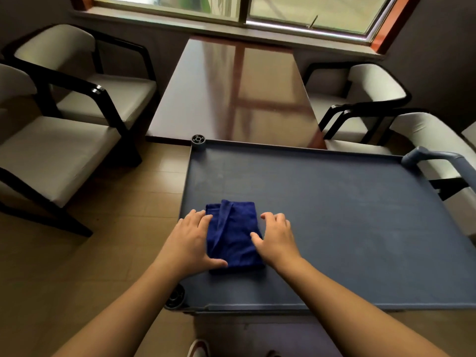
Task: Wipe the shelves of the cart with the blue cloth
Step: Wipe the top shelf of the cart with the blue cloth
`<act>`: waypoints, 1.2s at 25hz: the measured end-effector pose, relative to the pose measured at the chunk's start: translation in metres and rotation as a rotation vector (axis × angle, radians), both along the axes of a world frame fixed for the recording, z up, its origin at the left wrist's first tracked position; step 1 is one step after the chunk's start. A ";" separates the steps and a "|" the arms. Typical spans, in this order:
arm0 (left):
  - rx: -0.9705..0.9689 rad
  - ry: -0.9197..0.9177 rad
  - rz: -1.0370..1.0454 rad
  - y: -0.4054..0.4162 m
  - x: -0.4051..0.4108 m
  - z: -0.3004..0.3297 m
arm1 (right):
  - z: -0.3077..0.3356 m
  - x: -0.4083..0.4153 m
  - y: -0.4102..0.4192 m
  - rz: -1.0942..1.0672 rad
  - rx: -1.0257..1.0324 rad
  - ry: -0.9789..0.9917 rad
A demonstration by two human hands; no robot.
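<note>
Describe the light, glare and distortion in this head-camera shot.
Head view: daylight from the window throws reddish glare on the glossy table; wide-angle bending curves the cart rim and chairs; the blue cloth and both hands look slightly soft.

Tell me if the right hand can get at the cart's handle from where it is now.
Probably yes. The right hand rests at the blue cloth on the top shelf, and the bare shelf between it and the handle at the far right corner holds nothing in the way, though it would take a long stretch.
</note>
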State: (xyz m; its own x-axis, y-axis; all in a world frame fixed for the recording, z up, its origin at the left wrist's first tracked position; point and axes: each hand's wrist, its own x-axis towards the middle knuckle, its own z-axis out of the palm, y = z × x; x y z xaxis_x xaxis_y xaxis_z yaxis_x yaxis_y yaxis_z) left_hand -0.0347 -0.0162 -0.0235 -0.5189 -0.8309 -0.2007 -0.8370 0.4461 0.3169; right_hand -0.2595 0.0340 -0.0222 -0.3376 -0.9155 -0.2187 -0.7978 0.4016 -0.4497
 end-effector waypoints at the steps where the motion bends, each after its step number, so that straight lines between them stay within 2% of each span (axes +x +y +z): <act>1: 0.030 -0.060 -0.013 -0.004 -0.003 -0.003 | -0.003 0.008 -0.003 0.055 -0.090 0.026; 3: 0.068 -0.140 -0.014 -0.012 -0.006 -0.010 | -0.012 0.035 -0.015 0.145 -0.158 -0.005; 5: 0.095 -0.175 -0.002 -0.017 -0.005 -0.020 | -0.027 0.063 -0.026 0.177 -0.098 0.008; 9: 0.062 -0.197 -0.023 -0.012 0.000 -0.039 | -0.060 0.083 -0.028 0.173 0.000 0.217; 17: 0.045 -0.176 0.010 -0.011 0.002 -0.047 | -0.060 0.075 -0.026 0.156 -0.142 0.389; 20: 0.061 -0.200 0.013 -0.010 -0.001 -0.046 | -0.055 0.059 -0.022 0.200 -0.133 0.427; 24: 0.075 -0.219 0.010 -0.009 -0.005 -0.045 | -0.053 0.020 -0.006 0.140 -0.137 0.450; 30: 0.090 -0.237 -0.003 -0.010 -0.005 -0.045 | -0.054 -0.108 0.048 -0.189 -0.053 0.464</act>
